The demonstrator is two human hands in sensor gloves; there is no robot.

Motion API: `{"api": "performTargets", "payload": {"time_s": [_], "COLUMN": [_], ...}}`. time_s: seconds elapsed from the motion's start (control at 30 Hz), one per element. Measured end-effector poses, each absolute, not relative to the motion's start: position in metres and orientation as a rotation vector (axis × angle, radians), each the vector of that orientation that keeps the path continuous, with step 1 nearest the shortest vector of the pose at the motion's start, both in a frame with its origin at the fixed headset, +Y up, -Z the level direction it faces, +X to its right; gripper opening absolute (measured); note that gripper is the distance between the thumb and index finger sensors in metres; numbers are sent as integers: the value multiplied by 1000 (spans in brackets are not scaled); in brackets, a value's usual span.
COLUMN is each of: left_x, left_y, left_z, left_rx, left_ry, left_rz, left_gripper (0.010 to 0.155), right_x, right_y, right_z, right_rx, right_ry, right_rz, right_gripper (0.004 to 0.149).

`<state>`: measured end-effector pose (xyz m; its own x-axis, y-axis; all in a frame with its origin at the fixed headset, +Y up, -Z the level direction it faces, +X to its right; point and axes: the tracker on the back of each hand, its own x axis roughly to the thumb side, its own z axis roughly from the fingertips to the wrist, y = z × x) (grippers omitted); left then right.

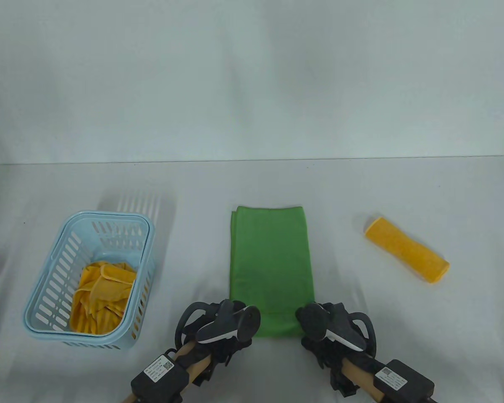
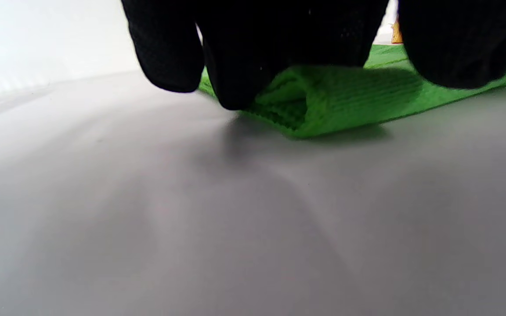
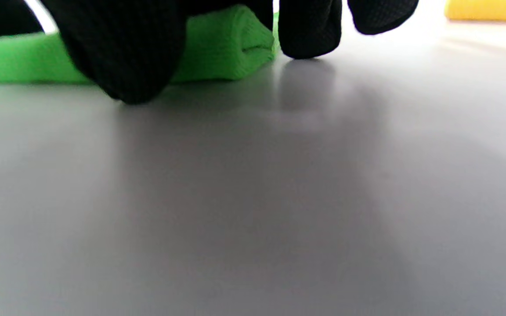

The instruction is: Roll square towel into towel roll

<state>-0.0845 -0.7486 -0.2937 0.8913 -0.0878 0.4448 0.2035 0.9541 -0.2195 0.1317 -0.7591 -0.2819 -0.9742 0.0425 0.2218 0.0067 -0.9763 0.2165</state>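
Green towel (image 1: pixel 271 260) lies folded on the table (image 1: pixel 403 336); left hand (image 1: pixel 224 325) and right hand (image 1: pixel 329 327) each grasp its curled near edge, bare table all around.

I see a pale grey table (image 1: pixel 252 189) filling the lower half of the table view, its far edge running straight across and rounding off at both corners. Behind it stands a plain whitish backdrop (image 1: pixel 252 75) with soft, uneven shading. The light is diffuse, and faint wrinkles show in the table's matte surface.
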Motion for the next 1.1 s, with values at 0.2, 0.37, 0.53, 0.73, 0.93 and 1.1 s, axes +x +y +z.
{"api": "performTargets", "payload": {"time_s": [0.2,0.37,0.53,0.73,0.93,1.1], "left_x": [-85,-87,-89,-102,-112,-117], "left_y": [-753,-756,-753,-739,-737,-737], "left_z": [-293,-295,-299,-307,-312,-316], "left_rx": [-295,-318,-308,-320,-383,-418], "left_ry": [-450,-435,-411,-381,-352,-325], "left_rz": [-171,-175,-162,-6,118,181], "left_gripper": [80,84,75,55,54,53], "right_x": [134,145,156,163,168,170], "right_y": [-756,-752,-752,-749,-751,-753], "right_z": [-285,-293,-300,-303,-305,-306], "right_rx": [330,242,159,110,77,37], "right_ry": [253,289,323,340,355,383], "right_rz": [3039,2894,2769,2677,2589,2552], "right_gripper": [49,48,48,48,49,49]}}
